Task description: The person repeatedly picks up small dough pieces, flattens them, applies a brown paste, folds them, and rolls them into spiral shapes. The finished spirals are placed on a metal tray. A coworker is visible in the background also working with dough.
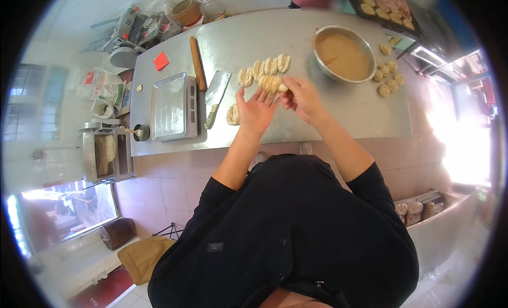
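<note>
A layered, coiled piece of dough (271, 85) is held above the metal table (285, 119). My right hand (301, 99) pinches its right end between thumb and fingers. With the palm turned up, my left hand (256, 111) supports the dough on its outstretched fingers. Just beyond my hands lies a row of several cut, layered dough strips (264, 68). Another dough piece (233, 115) rests beside my left hand, partly hidden by it. Left of that lies a cleaver (218, 85), its handle towards me.
A rolling pin (197, 64) and a scale with a metal tray (170, 107) are at left. On the right stands a steel bowl of brownish liquid (345, 56), near several dough coils (387, 77). A baking tray of rounds (381, 10) sits at the far right.
</note>
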Demonstrator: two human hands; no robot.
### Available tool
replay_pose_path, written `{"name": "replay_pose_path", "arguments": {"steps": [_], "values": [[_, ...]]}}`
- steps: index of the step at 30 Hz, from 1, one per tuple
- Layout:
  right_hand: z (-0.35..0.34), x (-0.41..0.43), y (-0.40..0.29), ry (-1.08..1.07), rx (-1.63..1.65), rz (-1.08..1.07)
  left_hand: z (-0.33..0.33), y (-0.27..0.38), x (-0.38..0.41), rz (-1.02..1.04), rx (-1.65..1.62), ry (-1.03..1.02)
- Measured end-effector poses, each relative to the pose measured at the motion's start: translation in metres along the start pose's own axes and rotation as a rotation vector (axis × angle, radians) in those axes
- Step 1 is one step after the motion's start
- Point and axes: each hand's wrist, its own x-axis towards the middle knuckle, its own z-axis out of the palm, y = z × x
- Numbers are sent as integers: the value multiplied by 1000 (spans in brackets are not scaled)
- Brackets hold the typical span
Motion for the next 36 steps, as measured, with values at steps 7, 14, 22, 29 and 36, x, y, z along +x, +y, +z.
{"name": "replay_pose_path", "arguments": {"steps": [7, 14, 22, 29, 36], "values": [[21, -20, 45, 31, -452, -141, -30, 7, 19, -5, 22, 95], [4, -12, 19, -17, -123, 165, -16, 12, 14, 177, 135, 21], [25, -35, 33, -30, -615, -101, -7, 18, 13, 231, 92, 36], [7, -19, 35, 45, -1125, -568, -24, 13, 15, 170, 99, 89], [20, -25, 25, 120, -519, -103, -38, 0, 13, 106, 105, -20]]}}
